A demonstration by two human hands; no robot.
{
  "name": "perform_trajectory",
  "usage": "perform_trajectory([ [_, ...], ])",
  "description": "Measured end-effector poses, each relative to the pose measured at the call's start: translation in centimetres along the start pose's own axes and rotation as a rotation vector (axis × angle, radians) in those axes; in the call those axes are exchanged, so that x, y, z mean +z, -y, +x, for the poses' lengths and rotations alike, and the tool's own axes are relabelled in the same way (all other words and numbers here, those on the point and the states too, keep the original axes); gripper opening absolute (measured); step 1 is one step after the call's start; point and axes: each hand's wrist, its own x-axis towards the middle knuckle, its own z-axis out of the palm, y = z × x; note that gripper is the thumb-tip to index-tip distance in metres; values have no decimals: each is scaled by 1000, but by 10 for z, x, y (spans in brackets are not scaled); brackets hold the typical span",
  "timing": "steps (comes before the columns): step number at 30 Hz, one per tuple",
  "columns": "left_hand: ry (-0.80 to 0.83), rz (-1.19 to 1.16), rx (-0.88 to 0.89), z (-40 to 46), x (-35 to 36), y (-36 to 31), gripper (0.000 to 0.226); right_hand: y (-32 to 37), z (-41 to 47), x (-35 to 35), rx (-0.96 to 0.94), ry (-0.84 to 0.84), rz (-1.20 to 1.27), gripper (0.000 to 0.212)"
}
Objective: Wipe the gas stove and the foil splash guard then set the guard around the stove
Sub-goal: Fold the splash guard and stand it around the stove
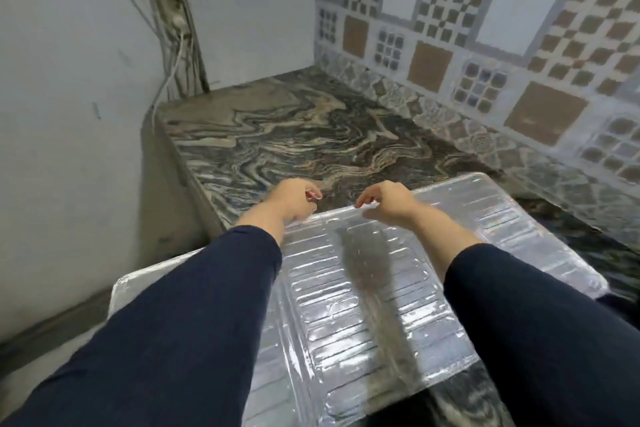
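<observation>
The foil splash guard (pixel 388 274) is a shiny ribbed silver sheet, held over the marbled counter (pixel 277 135) in the lower middle of the head view. Its panels fan out to the left and right. My left hand (pixel 294 201) grips its far top edge on the left side. My right hand (pixel 388 199) pinches the same edge a little to the right, fingers curled over the rim. Both arms wear dark blue sleeves. No gas stove shows in this view.
A patterned tile backsplash (pixel 485 28) runs along the right and back of the counter. A plain grey wall (pixel 69 80) stands on the left, with a power strip and cables (pixel 169 10) hanging in the corner. The counter's left edge drops off near the wall.
</observation>
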Motion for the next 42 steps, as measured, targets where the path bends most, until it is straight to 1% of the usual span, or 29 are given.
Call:
perform_trajectory([
  [2, 17, 11, -64, -8, 11, 35, 30, 11, 13, 31, -29, 49, 13, 23],
  [4, 0, 44, -120, -12, 23, 62, 31, 23, 26, 58, -55, 55, 47, 20],
  [6, -32, 89, -151, -15, 34, 75, 36, 33, 35, 78, -94, 23, 73, 19],
  [9, -59, 132, -200, -18, 47, 84, 49, 44, 51, 98, -150, 20, 59, 23],
  [12, -94, 152, -195, -15, 55, 91, 55, 43, 62, 105, -131, 70, -7, 25],
  [17, -115, 125, -174, -9, 53, 95, 62, 42, 71, 99, -134, 66, -73, 31],
  [20, -94, 141, -170, -4, 51, 94, 67, 43, 78, 99, -141, 71, -85, 36],
  [22, -56, 136, -191, 1, 48, 93, 65, 43, 82, 98, -162, 94, -42, 35],
  [24, -18, 122, -220, 8, 45, 95, 57, 41, 86, 96, -191, 95, 31, 27],
  [25, -2, 102, -226, 11, 43, 96, 50, 40, 87, 93, -197, 89, 67, 23],
  [27, 17, 36, -225, 16, 39, 101, 33, 34, 89, 86, -173, 63, 109, 23],
  [30, 9, -61, -221, 13, 32, 108, 16, 24, 86, 73, -128, 9, 59, 20],
  [34, -52, -62, -155, 3, 7, 103, 16, 16, 77, 49, -104, -56, 17, 12],
  [37, -164, -109, -70, -2, -22, 91, 23, 22, 75, 27, -152, -128, 133, 6],
  [38, -202, -113, -49, -5, -32, 85, 24, 28, 73, 18, -156, -152, 184, 5],
  [40, -264, -120, -13, -10, -53, 75, 23, 42, 67, -5, -161, -193, 232, 11],
  [42, -311, -137, 32, -16, -79, 66, 22, 54, 61, -32, -193, -245, 171, 12],
])
